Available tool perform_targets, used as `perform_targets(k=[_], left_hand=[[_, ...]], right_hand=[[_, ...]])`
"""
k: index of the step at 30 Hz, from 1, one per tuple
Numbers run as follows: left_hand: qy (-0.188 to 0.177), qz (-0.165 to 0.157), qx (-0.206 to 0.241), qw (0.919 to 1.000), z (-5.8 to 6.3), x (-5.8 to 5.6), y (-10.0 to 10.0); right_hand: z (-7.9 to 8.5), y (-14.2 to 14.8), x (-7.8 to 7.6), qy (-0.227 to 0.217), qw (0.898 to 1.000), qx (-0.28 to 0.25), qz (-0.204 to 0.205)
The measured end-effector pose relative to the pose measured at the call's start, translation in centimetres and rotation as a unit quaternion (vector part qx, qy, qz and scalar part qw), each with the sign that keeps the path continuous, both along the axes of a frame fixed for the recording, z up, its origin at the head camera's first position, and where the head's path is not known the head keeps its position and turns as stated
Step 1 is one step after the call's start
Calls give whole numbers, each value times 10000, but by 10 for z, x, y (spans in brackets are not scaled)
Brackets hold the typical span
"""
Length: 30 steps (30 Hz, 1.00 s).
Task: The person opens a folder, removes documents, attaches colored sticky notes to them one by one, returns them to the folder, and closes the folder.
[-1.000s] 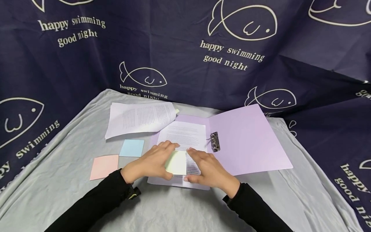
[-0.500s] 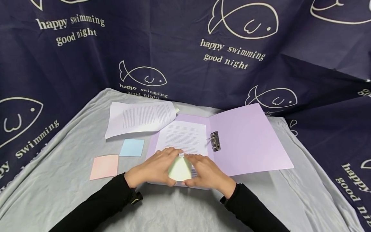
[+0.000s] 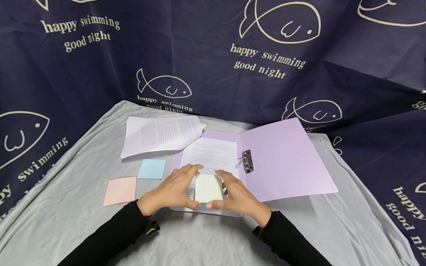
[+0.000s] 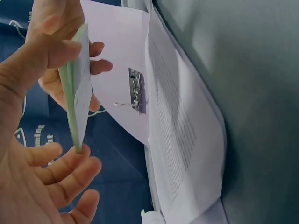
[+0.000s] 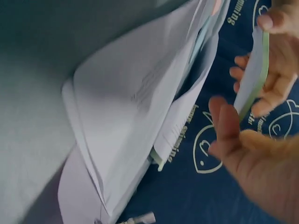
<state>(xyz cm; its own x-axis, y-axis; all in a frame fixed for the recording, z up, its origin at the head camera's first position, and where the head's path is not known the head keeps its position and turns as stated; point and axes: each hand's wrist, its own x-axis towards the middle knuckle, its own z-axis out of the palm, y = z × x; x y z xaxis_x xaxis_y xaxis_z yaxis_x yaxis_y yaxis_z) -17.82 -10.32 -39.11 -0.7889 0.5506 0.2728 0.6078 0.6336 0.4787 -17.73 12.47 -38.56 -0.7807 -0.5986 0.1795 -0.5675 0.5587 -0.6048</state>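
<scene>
A pale green sticky note pad [image 3: 209,188] is held level above the open lilac folder [image 3: 283,162]. My right hand [image 3: 241,197] grips it by its near and far edges, thumb at the near edge and fingers at the far one. Around the left side of the pad curves my left hand [image 3: 171,186], its thumb tip right at the near left corner. The left wrist view shows the pad [image 4: 77,93] almost edge-on, with a white underside. Beneath the hands lies printed paper [image 3: 213,155] in the folder, partly hidden by them.
A metal clip [image 3: 247,161] sits by the folder's spine. Turned-over printed sheets [image 3: 159,135] with a small green tab [image 3: 203,127] lie at the back left. Blue [image 3: 151,169] and pink [image 3: 120,191] sticky pads rest on the grey cloth [image 3: 186,240].
The green pad has shifted right, from against the left palm to against the right hand. Both hands dipped nearer the body with the tilted pad, then moved back up, slightly apart.
</scene>
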Motion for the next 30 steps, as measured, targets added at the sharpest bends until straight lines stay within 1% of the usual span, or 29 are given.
perform_targets(k=[3,4,6,7,10,13,17,24,30], left_hand=[[198,119,23,9997,0,2,5],[260,159,4,9995,0,3,7],[372,217,-41,9991,-1,4,12],[413,241,-59,9988,-1,5,14],[524,304,-69,9981,-2,7,19],[601,348,-4,9976,-3,8,21],[670,374,67,9970,-5,8,21],[628,409,16,9972,-7,9,18],[680,473,17,9966,-10,9,14]], right_hand=[[-3,-7,-1,221,9989,-224,-359],[-4,-10,-1,361,9980,-184,-477],[-4,-15,-2,654,9953,28,-712],[-4,-17,-2,732,9939,153,-811],[-4,-23,-1,794,9892,554,-1101],[-3,-26,-1,775,9851,835,-1287],[-1,-27,0,716,9843,872,-1358],[1,-26,1,546,9893,564,-1233],[3,-24,2,-7,9928,188,-1183]])
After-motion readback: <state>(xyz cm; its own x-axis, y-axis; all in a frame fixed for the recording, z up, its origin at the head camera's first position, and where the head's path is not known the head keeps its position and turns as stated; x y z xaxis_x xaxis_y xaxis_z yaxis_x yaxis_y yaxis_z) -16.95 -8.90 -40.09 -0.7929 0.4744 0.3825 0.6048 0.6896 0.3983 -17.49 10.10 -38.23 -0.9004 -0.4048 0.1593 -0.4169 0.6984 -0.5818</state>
